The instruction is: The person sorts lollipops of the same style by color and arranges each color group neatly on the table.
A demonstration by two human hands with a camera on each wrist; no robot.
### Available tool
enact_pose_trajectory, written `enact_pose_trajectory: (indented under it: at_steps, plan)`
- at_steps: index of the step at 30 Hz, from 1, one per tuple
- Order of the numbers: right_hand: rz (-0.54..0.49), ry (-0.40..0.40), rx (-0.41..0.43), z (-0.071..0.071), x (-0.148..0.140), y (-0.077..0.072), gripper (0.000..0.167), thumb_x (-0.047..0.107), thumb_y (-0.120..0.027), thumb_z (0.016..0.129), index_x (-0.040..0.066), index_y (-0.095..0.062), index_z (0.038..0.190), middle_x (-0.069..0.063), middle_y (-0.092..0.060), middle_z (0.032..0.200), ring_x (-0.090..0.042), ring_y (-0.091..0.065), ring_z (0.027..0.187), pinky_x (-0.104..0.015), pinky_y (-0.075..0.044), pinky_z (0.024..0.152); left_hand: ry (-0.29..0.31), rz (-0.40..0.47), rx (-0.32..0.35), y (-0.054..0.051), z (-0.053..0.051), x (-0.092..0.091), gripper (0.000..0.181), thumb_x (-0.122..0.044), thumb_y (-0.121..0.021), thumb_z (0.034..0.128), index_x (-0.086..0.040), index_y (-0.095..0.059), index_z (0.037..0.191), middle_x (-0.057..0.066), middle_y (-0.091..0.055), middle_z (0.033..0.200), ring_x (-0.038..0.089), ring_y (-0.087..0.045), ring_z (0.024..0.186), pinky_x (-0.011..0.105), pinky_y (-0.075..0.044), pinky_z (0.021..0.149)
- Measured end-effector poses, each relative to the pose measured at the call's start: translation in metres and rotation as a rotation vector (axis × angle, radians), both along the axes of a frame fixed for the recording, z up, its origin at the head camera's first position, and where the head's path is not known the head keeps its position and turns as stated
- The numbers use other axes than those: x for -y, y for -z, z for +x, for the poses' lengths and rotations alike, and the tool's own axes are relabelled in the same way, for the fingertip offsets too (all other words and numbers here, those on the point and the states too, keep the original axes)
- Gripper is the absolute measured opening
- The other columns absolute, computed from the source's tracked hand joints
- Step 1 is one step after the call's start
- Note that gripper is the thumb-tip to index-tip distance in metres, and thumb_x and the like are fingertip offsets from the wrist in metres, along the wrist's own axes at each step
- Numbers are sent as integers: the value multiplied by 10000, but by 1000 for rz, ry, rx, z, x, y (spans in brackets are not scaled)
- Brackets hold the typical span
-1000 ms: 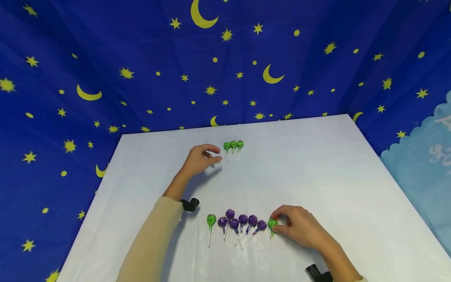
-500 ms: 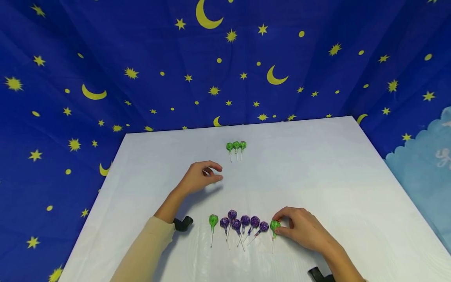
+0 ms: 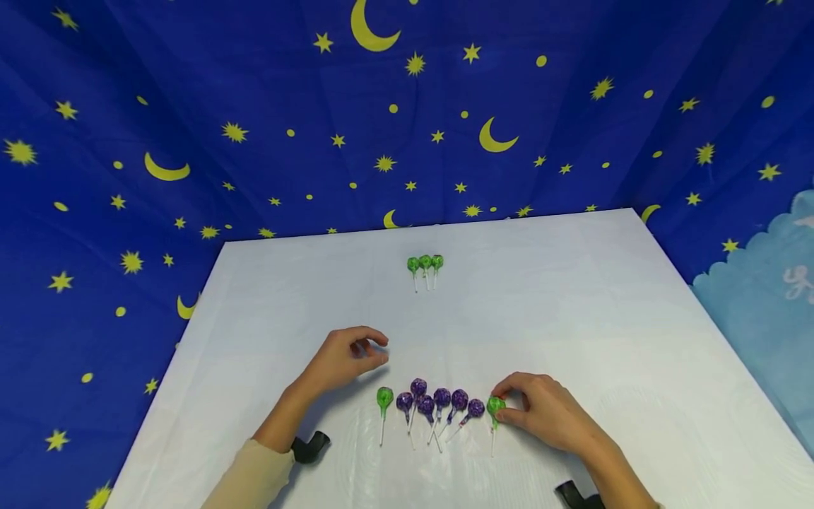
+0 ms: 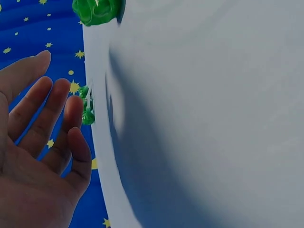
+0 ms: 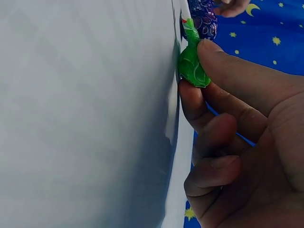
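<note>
Pinching a round green-wrapped lollipop with a thin white stick [image 3: 496, 406] between thumb and forefinger, the right hand [image 3: 540, 411] lies in the lower right of the head view, the stick pointing to the bottom edge. Just left of it, in the lower centre, is a cluster of six round purple-wrapped lollipops with white sticks [image 3: 442, 399], some sticks crossing. At the cluster's left end, slightly apart, lies a single green-wrapped lollipop [image 3: 384, 397]. Above that one, left of centre, the left hand [image 3: 346, 359] is half open, thumb and fingers parted, holding nothing. Near the upper centre a row of three green-wrapped lollipops [image 3: 425, 262] lies close together on the smooth white table [image 3: 572, 304]. Dark blue cloth with yellow stars and moons [image 3: 254, 78] fills the top.

In the left wrist view, the left hand fills the lower left, palm showing, fingers loosely bent and apart. A crumpled green lollipop head [image 4: 99, 10] is cut by the top edge; small green lollipops show beside the fingertips.

In the right wrist view, thumb and forefinger grip the green lollipop at upper centre, the other fingers curled below. A purple lollipop head sits behind it near the top edge.
</note>
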State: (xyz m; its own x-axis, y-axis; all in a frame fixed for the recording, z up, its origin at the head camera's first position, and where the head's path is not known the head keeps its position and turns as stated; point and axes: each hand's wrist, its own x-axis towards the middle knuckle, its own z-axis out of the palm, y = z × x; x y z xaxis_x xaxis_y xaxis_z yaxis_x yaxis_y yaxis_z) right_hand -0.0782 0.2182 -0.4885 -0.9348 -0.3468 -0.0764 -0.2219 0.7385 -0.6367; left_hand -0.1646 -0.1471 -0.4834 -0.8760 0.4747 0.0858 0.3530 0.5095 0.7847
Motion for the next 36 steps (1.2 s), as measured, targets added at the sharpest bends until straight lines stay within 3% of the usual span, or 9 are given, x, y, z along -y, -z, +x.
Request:
enact_pose_trajectory:
  at_steps: [4,15,24,36]
  plan:
    - [-3,2,0,0,0,0,236,342,-807,764,287,-709,972,201,-566,749,-46,-420,515,-255,-356,496,-10,2,-9,3,10,2,295,-333,-762,837,-159,-714,1070,-95,-666,872,104,-600,776,354,-482,731]
    - [14,0,5,0,2,-1,232,337,-802,773,286,-708,979,199,-556,731,-45,-420,517,-257,-353,501,-34,18,72,10,39,6,295,-351,-770,823,-200,-718,1070,-108,-656,848,115,-601,801,351,-476,769]
    - [12,1,7,0,1,-1,228,334,-799,778,292,-704,981,185,-539,708,-44,-416,518,-256,-347,500,5,5,143,9,48,8,320,-351,-786,802,-204,-719,1078,-80,-667,922,123,-604,839,355,-458,835]
    - [29,6,21,1,2,-1,228,326,-801,779,289,-705,983,175,-534,695,-50,-420,516,-255,-345,483,46,-72,91,14,48,6,275,-283,-815,780,-233,-744,1040,-151,-667,960,94,-598,852,333,-470,791]
